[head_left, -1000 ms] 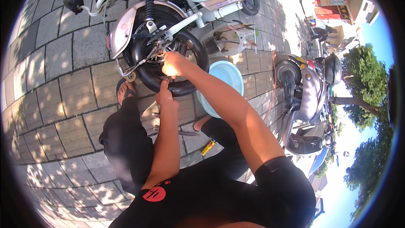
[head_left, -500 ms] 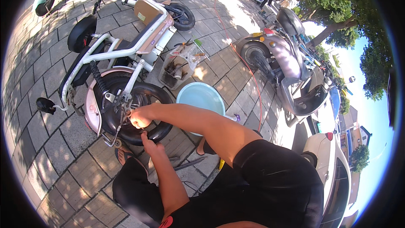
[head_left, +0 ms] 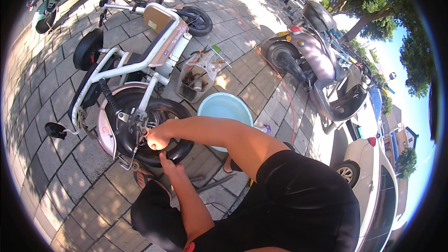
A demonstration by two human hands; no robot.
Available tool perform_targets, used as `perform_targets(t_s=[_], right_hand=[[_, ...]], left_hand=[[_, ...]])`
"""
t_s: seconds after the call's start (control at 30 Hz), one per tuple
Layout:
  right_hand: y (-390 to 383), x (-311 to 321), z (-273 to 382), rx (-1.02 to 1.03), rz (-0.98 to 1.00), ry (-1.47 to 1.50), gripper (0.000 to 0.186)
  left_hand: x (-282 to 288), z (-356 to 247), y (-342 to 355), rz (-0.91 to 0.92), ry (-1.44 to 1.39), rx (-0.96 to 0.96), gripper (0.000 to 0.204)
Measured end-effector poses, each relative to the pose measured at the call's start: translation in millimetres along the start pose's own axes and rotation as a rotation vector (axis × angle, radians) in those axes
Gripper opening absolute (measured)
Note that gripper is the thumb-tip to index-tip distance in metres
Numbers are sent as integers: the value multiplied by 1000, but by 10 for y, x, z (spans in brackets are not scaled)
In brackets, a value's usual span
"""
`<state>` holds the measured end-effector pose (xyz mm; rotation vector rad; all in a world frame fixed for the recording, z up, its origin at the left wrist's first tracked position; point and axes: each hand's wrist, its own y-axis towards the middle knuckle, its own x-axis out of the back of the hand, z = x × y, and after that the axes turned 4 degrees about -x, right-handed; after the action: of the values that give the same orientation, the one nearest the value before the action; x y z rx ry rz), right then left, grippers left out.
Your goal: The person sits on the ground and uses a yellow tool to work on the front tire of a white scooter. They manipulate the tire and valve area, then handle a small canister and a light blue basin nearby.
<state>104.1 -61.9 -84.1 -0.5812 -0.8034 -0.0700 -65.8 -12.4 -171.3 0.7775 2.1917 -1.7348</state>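
Observation:
A white electric scooter (head_left: 122,67) lies on its side on the paving. Its rear wheel has a black tyre (head_left: 179,151), part of which stands out to the right of the hub. Close beside the hub and axle parts (head_left: 140,119), my right hand (head_left: 159,138) is closed in a fist; whatever it grips is hidden. Just below, my left hand (head_left: 172,167) holds the tyre's near edge with the thumb against the rubber and the other fingers out of sight. The pinkish rear fender (head_left: 106,133) sits left of the wheel.
A light blue basin (head_left: 225,105) stands right of the wheel, behind my right forearm. Beyond it is a clear plastic tub (head_left: 191,84) with tools. Dark metal bars (head_left: 212,183) lie near my feet. A red hose (head_left: 284,84), a parked scooter (head_left: 310,56) and a white car (head_left: 373,182) are rightward.
The view has shifted slightly, so the scene sits a little differently in the picture. Both hands stay at the wheel, the right one still closed near the hub.

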Motion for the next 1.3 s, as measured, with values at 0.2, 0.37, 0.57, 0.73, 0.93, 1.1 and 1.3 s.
perform_targets(t_s=[0.2, 0.37, 0.57, 0.73, 0.93, 1.1, 1.3], right_hand=[[6, 4, -114, 261, 5, -7, 14], [-102, -50, -191, 291, 54, 7, 13], [-163, 3, 197, -114, 69, 114, 12], [-228, -422, -112, -292, -297, 276, 19], [-447, -157, 54, -205, -193, 454, 22], [-397, -435, 164, -301, -435, 391, 21], [-233, -735, 415, -506, -942, 465, 32]], left_hand=[[30, -7, -10, -27, 52, -22, 39], [80, -27, -38, 6, 109, 2, 35], [136, 4, 93, 94, -32, -8, 32], [188, 157, 125, 113, -56, 50, 31], [159, 47, 145, 125, -44, 74, 30], [112, 100, 98, 74, -2, 78, 34], [113, 59, 137, 100, 29, 79, 40]])
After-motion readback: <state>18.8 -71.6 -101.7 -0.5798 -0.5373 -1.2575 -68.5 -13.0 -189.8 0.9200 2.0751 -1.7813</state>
